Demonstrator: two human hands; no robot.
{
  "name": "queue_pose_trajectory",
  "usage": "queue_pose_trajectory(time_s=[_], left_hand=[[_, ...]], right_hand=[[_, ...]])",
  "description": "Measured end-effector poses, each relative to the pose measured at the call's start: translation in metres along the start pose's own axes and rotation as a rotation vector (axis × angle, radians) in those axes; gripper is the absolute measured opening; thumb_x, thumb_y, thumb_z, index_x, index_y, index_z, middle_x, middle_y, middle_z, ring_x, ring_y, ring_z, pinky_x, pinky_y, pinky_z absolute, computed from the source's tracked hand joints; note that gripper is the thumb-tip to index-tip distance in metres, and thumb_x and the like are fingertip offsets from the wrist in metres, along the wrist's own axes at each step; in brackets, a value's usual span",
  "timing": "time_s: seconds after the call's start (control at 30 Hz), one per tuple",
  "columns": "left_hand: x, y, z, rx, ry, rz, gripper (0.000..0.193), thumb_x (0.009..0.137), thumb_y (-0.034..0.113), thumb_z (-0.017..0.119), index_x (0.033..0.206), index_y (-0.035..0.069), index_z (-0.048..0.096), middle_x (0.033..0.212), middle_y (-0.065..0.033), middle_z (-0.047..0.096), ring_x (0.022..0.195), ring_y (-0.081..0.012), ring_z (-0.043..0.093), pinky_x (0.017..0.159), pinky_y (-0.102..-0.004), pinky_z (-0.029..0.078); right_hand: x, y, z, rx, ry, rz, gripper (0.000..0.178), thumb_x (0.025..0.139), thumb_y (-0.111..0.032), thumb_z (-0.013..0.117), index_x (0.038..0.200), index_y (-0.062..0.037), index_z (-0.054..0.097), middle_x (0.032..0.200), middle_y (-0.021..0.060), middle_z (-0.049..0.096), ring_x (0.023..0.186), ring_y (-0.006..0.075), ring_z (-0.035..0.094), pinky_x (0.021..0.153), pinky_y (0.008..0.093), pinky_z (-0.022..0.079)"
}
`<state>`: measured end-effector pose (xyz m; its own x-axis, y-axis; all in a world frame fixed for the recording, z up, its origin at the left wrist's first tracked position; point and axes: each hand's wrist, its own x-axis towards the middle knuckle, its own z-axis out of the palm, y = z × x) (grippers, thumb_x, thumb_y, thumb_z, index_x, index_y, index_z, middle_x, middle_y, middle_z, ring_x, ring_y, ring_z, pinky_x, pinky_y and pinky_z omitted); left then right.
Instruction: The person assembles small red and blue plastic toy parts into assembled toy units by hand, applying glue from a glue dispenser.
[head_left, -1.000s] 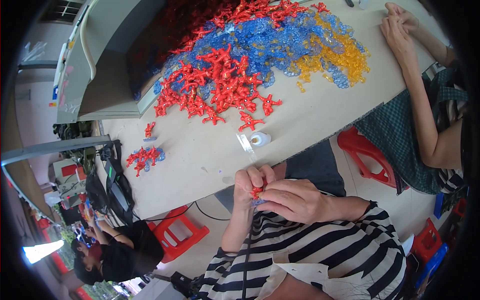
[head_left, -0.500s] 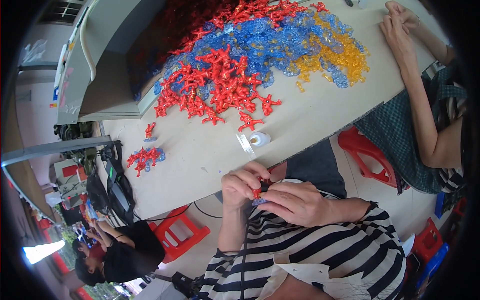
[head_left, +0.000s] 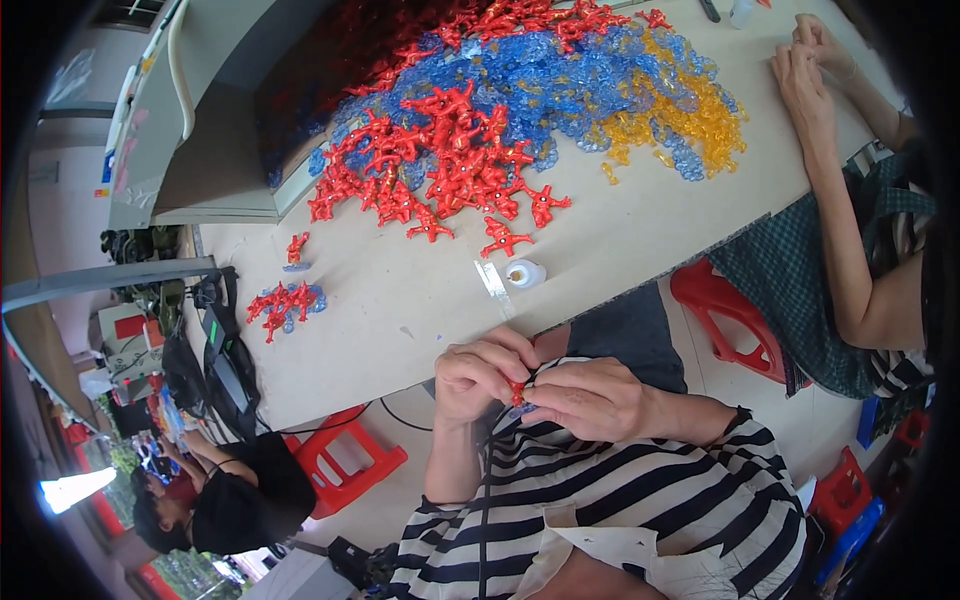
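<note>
Just beyond the table's near edge, my left hand (head_left: 474, 378) and my right hand (head_left: 594, 399) meet over a small red toy figure (head_left: 517, 391). My left fingers pinch its upper part. At its lower end a clear blue plastic piece (head_left: 522, 409) shows, gripped by my right thumb and fingers. Fingers cover most of both parts. A white squeeze bottle (head_left: 525, 273) stands on the table beyond my hands, beside a strip of clear tape (head_left: 493, 284).
Across the table lies a heap of red figures (head_left: 460, 150), blue clear pieces (head_left: 570, 90) and yellow clear pieces (head_left: 715, 125). Several red figures on blue pieces (head_left: 285, 307) form a cluster at the left. A co-worker's hands (head_left: 805, 70) are at the right. Red stools (head_left: 350, 460) stand nearby.
The view has shifted slightly. My hands keep their pinch on the red figure and blue piece, with only a small shift of the fingers. The table's piles look the same.
</note>
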<state>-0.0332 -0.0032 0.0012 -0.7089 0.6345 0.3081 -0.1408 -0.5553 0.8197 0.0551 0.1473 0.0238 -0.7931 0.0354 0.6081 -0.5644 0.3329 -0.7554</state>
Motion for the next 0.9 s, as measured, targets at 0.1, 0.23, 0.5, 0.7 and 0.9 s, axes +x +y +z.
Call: queue_pose_trajectory(time_s=[0.1,0.23,0.5,0.7,0.9], left_hand=[[-0.001,0.003,-0.002,0.085,0.01,0.015,0.012,0.072,-0.004,0.065,0.063,0.004,0.061,0.076,-0.0095,0.065,0.075,-0.0286,0.06,0.062,-0.036,0.049],[0.0,0.006,-0.002,0.14,-0.012,0.045,0.012,0.071,-0.006,0.064,0.065,0.004,0.062,0.076,-0.0092,0.065,0.076,-0.0282,0.061,0.063,-0.035,0.049],[0.002,0.019,0.0,0.309,-0.052,0.068,0.009,0.066,-0.006,0.065,0.066,0.003,0.065,0.078,-0.0081,0.066,0.078,-0.0284,0.061,0.066,-0.0344,0.05],[0.005,0.028,-0.001,0.437,-0.077,0.067,0.008,0.065,-0.003,0.068,0.071,0.003,0.067,0.079,-0.0084,0.066,0.079,-0.027,0.06,0.068,-0.0336,0.049],[0.006,0.069,-0.025,1.141,0.234,-0.078,0.013,0.067,0.001,0.07,0.079,0.002,0.066,0.082,-0.0086,0.065,0.077,-0.0229,0.06,0.069,-0.033,0.048]], right_hand=[[0.0,0.004,0.003,0.008,-0.005,-0.014,0.03,0.065,-0.007,0.075,0.089,0.0027,0.06,0.084,0.0101,0.061,0.07,0.0198,0.062,0.054,0.0274,0.05],[-0.003,0.01,0.007,0.038,0.021,-0.056,0.03,0.065,-0.006,0.075,0.09,0.0025,0.06,0.083,0.011,0.061,0.066,0.0206,0.062,0.052,0.0274,0.05],[0.003,0.019,0.003,0.109,-0.002,-0.13,0.03,0.064,-0.006,0.075,0.089,0.0022,0.061,0.082,0.0113,0.061,0.062,0.0212,0.061,0.051,0.0276,0.05],[0.004,0.025,0.004,0.105,-0.001,-0.113,0.034,0.061,-0.009,0.077,0.089,0.0009,0.062,0.084,0.0113,0.062,0.063,0.0217,0.062,0.054,0.0282,0.051],[0.017,0.026,-0.014,-0.056,0.007,0.049,0.04,0.057,-0.01,0.08,0.091,0.0018,0.061,0.087,0.0125,0.063,0.065,0.0221,0.062,0.057,0.0278,0.051]])
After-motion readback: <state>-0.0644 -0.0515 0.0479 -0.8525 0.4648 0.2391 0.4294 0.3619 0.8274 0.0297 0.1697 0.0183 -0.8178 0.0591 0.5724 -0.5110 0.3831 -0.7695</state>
